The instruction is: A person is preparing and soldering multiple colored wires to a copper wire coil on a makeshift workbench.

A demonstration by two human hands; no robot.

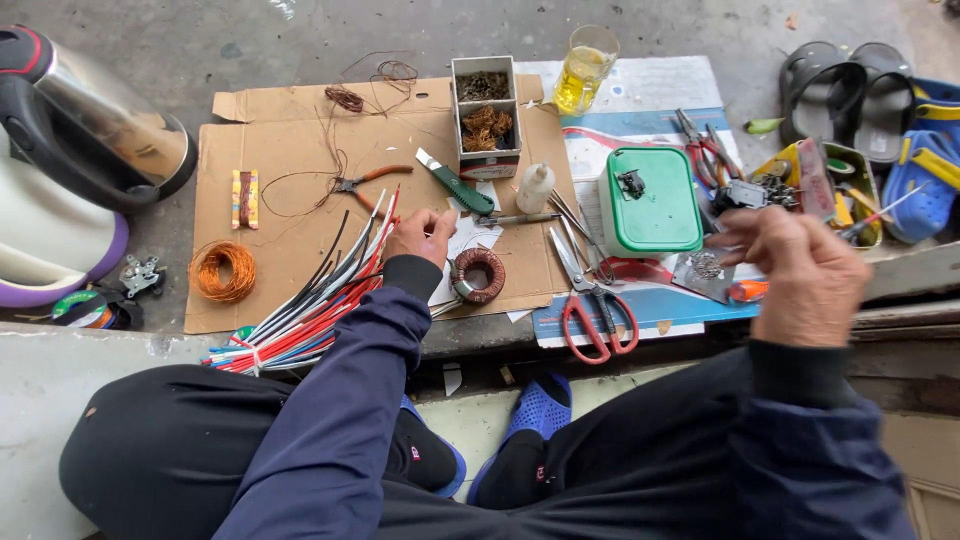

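Observation:
My left hand (420,236) rests on the cardboard sheet (290,150) with its fingers curled in and nothing visibly in them. It lies between the tips of a bundle of red, white and black wires (318,300) and a copper-wound ring coil (478,274). My right hand (800,275) is raised and blurred over the right side of the work area, with the back of the hand toward me. Its fingers point left toward a small metal part (707,266) and a green-lidded box (651,201). What its palm holds is hidden.
Red-handled scissors (592,305), a green utility knife (455,183), pliers (362,182), an orange wire coil (222,271), a divided box of copper scraps (485,115), a small white bottle (535,188), and a glass of yellow liquid (584,70) lie around. Kettle (95,115) left; sandals (850,90) and tool tray (850,185) right.

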